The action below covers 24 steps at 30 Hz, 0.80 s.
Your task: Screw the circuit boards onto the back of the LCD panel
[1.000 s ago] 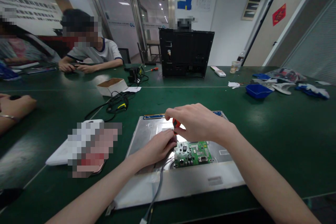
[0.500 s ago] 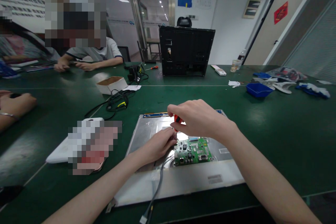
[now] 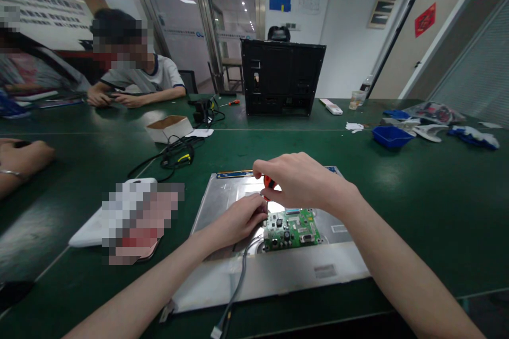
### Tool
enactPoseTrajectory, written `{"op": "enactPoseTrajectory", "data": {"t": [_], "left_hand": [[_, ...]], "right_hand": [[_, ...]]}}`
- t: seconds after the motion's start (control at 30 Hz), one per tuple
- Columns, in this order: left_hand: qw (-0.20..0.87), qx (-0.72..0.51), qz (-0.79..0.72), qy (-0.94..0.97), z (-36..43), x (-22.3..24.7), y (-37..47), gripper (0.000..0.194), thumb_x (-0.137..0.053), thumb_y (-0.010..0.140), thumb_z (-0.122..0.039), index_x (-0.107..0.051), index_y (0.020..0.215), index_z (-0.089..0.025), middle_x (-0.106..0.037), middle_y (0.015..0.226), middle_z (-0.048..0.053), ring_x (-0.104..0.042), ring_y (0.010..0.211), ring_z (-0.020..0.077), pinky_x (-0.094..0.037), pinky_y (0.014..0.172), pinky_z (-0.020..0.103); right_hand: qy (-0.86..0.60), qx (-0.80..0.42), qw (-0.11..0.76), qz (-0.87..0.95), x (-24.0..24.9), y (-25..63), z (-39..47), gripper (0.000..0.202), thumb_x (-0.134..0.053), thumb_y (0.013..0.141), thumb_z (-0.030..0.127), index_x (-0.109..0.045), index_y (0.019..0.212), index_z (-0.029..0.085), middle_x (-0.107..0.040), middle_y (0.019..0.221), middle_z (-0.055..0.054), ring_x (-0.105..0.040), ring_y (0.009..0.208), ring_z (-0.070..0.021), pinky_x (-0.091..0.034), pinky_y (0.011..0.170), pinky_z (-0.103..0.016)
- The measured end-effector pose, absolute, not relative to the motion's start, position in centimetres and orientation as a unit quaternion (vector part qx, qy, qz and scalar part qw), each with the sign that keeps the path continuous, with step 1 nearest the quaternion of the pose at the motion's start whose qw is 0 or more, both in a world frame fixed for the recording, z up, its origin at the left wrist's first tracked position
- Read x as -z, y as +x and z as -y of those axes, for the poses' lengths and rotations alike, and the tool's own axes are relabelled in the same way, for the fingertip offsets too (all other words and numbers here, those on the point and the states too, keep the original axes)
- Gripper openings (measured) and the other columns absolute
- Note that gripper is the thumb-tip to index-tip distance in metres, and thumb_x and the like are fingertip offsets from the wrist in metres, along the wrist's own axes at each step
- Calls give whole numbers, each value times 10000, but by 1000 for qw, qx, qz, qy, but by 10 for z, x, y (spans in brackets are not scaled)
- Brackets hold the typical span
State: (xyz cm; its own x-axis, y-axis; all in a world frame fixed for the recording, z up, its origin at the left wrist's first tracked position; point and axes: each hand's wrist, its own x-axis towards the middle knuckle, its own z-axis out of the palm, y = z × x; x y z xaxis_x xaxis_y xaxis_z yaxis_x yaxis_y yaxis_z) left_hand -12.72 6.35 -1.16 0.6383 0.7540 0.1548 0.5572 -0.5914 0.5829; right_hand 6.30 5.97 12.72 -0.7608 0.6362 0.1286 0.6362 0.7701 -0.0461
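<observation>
My right hand (image 3: 300, 177) is closed around the red and black handle of a screwdriver (image 3: 269, 182), held upright with its tip pointing down. Low at the upper left corner of a green circuit board (image 3: 292, 229), my left hand (image 3: 244, 217) has its fingers pinched together close to the screwdriver's lower end. What those fingers hold, if anything, is hidden. Under the board lies a silver metal display panel (image 3: 214, 201), flat on the green table (image 3: 397, 222). A grey cable (image 3: 238, 288) runs from beside the board over the panel's front edge, ending in a white connector.
Left of the panel are a white object and a pinkish phone-like item (image 3: 149, 222), partly blurred. Black cables (image 3: 170, 156) and an open box (image 3: 169, 128) lie beyond. A black monitor housing (image 3: 283, 77) stands behind; a blue tray (image 3: 392, 136) sits right. Other people sit at left.
My right hand has shifted very slightly, and the screwdriver handle looks a little turned in its grip. The left hand, board and panel stay in place.
</observation>
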Motion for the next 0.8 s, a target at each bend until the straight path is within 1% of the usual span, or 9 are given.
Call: {"op": "enactPoseTrajectory", "data": {"t": [0.2, 0.4, 0.53, 0.8], "left_hand": [[249, -200, -367, 873, -64, 13, -128, 90, -468, 909, -180, -543, 958, -192, -625, 975, 63, -564, 853, 212, -455, 765, 342], [241, -211, -367, 873, -65, 15, -128, 65, -478, 889, -159, -528, 866, -194, -608, 871, 36, -553, 782, 196, -430, 691, 307], [239, -211, -378, 869, -64, 14, -127, 73, -468, 890, -171, -515, 840, -195, -593, 842, 28, -539, 762, 191, -417, 674, 297], [247, -211, -371, 870, -64, 13, -128, 54, -478, 898, -182, -524, 873, -190, -606, 886, 37, -541, 773, 196, -417, 678, 305]], "right_hand": [[-319, -8, 78, 944, -128, 66, -59, 252, -576, 856, 196, -538, 1106, 201, -702, 993, -32, -615, 779, -159, -276, 534, -256], [-358, 33, 81, 930, -126, 64, -61, 185, -584, 896, 333, -559, 1014, 193, -709, 874, -34, -604, 697, -156, -216, 516, -269], [-353, 27, 79, 932, -125, 63, -62, 159, -585, 894, 298, -566, 1020, 204, -716, 887, -30, -607, 707, -148, -216, 525, -263], [-345, 24, 82, 935, -126, 63, -61, 165, -562, 895, 263, -572, 1048, 201, -719, 911, -38, -610, 718, -153, -223, 526, -260]]}}
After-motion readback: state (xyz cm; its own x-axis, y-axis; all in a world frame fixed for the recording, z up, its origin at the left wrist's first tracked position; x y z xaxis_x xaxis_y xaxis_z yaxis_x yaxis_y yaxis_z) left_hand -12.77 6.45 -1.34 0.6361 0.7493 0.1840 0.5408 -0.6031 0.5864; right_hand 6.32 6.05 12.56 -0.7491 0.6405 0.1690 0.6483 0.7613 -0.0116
